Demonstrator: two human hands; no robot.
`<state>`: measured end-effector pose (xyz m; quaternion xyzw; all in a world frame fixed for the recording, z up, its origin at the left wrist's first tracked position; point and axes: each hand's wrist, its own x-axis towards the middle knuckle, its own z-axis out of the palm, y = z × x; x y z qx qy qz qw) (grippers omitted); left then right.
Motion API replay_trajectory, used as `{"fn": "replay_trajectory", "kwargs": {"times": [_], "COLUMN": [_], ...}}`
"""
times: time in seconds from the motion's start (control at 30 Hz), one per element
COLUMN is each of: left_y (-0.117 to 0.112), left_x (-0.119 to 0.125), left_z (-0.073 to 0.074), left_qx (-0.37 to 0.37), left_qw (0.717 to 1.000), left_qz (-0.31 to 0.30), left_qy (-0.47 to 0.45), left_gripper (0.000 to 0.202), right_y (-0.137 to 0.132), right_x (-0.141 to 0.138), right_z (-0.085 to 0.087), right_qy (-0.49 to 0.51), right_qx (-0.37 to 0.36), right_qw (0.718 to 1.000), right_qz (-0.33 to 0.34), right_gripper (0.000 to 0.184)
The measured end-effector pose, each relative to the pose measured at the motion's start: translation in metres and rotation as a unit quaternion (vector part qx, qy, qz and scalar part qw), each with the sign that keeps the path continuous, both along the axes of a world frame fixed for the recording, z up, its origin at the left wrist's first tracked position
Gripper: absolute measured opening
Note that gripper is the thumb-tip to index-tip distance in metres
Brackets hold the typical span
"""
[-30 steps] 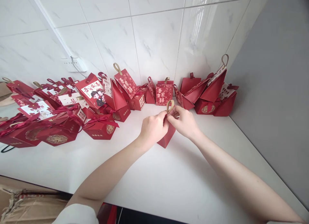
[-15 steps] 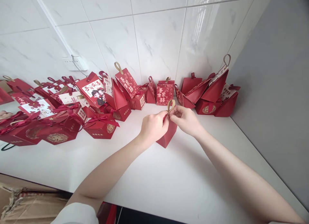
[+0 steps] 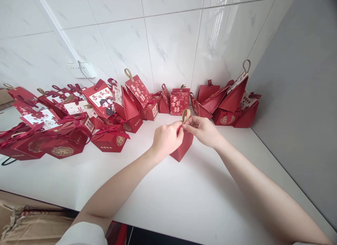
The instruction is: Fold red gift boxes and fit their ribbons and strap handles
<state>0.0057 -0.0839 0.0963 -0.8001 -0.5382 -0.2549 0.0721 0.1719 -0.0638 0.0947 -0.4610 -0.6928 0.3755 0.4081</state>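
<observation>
Pinching the box mid-frame with my left hand, up top. My right hand pinches the loop's base.

A plain off-white fabric sleeve with a softly curved edge ends near the left elbow; far right of it, a thin pale sliver of right sleeve shows.

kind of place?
Likely an indoor workroom, though its exact use isn't clear: red boxes crowd a white table, a tiled wall stands behind, and cardboard sits below.
</observation>
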Motion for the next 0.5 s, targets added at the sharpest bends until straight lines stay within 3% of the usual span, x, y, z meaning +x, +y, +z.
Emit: {"fn": "replay_trajectory", "kwargs": {"times": [0.13,0.27,0.5], "left_y": [0.0000,-0.0015,-0.0080], "left_x": [0.0004,0.0014,0.0043], "left_z": [-0.0006,-0.0015,-0.0057], "left_qx": [0.009,0.022,0.083], "left_qw": [1.000,1.000,0.995], "left_qz": [-0.001,0.001,-0.020], "left_qy": [0.003,0.011,0.043], "left_gripper": [0.021,0.023,0.032], "right_y": [0.0023,-0.0007,-0.0027], "right_x": [0.0020,0.0012,0.0031], "right_z": [0.0008,0.0056,0.0090], "right_qy": [0.054,0.062,0.065], "right_qx": [-0.063,-0.127,-0.142], "right_qw": [0.996,0.990,0.987], "right_qz": [0.032,0.010,0.034], "right_gripper": [0.019,0.019,0.014]}}
